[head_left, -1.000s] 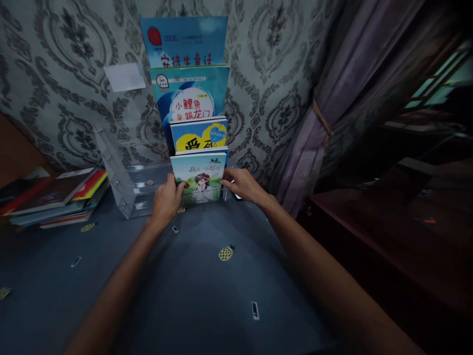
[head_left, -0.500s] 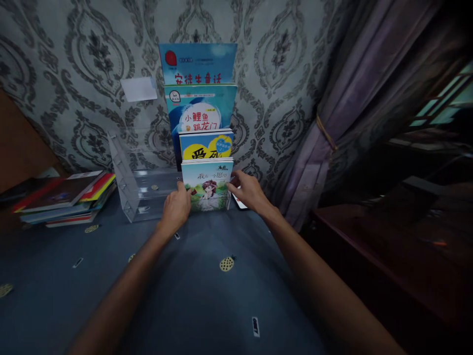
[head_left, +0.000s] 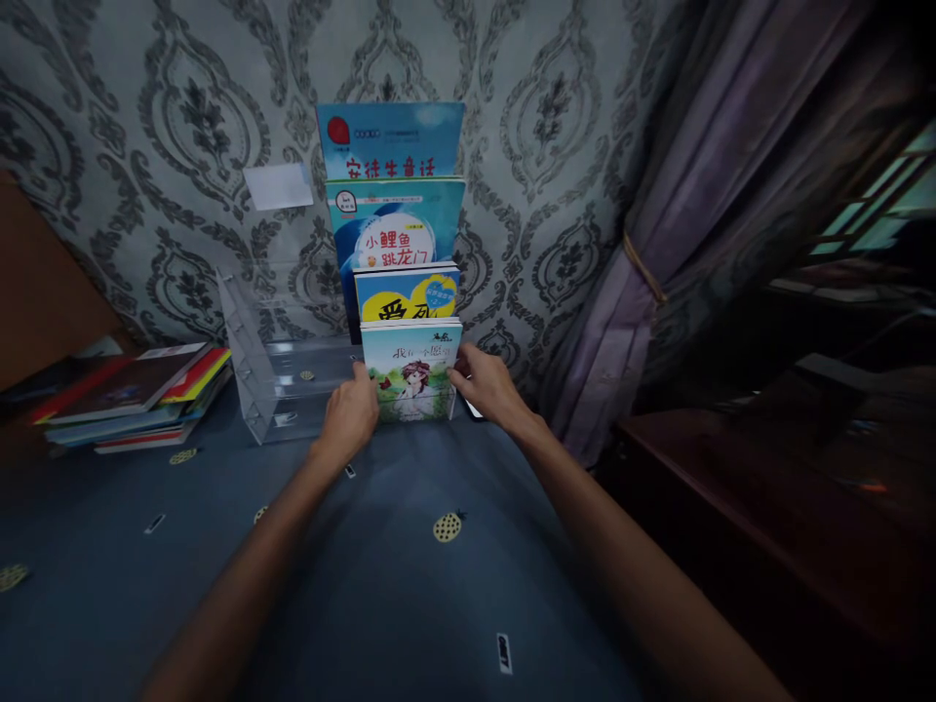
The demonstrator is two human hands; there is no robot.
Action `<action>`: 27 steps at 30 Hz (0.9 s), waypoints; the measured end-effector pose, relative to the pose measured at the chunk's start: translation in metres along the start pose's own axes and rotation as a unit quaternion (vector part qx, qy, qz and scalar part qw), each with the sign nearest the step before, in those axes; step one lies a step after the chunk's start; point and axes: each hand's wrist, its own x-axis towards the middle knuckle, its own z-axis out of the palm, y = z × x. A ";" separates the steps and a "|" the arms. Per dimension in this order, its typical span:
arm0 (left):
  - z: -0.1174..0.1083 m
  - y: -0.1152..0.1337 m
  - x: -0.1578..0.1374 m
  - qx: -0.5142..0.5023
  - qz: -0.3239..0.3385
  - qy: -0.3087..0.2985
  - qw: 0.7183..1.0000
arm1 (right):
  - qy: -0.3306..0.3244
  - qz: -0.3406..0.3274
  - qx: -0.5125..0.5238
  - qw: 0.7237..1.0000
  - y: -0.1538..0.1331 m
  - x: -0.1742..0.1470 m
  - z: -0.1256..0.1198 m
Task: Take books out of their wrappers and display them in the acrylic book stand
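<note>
A pale green-and-white picture book (head_left: 410, 375) with a drawn child on its cover stands upright in the lowest front tier of a clear acrylic book rack (head_left: 250, 366). My left hand (head_left: 352, 402) grips its left edge, fingers curled and partly hidden. On the opposite edge, my right hand (head_left: 488, 382) pinches it between thumb and fingers. Stepped up behind it are a blue-and-yellow book (head_left: 372, 286), a teal book with a white oval (head_left: 449, 210) and a taller blue book (head_left: 431, 132).
Left of the rack lies a pile of books (head_left: 138, 390) on a blue patterned tablecloth (head_left: 395, 595). A phone-like object (head_left: 475, 410) sits partly hidden behind my right hand. Patterned wallpaper (head_left: 556, 117) is behind, a tied purple curtain (head_left: 610, 341) to the right.
The view has tilted slightly, so the books appear a little lower. Both hands stay at the front book's edges, with hardly any movement.
</note>
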 end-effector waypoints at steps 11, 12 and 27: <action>-0.002 -0.004 0.002 0.009 0.005 -0.008 1.000 | -0.012 0.016 -0.022 1.000 -0.004 -0.001 0.000; -0.002 -0.004 0.003 0.005 0.007 -0.008 1.000 | -0.016 0.019 -0.021 0.999 -0.004 -0.001 0.000; 0.001 -0.008 0.003 -0.027 0.025 -0.013 0.999 | -0.012 0.026 -0.013 0.999 0.002 0.001 0.007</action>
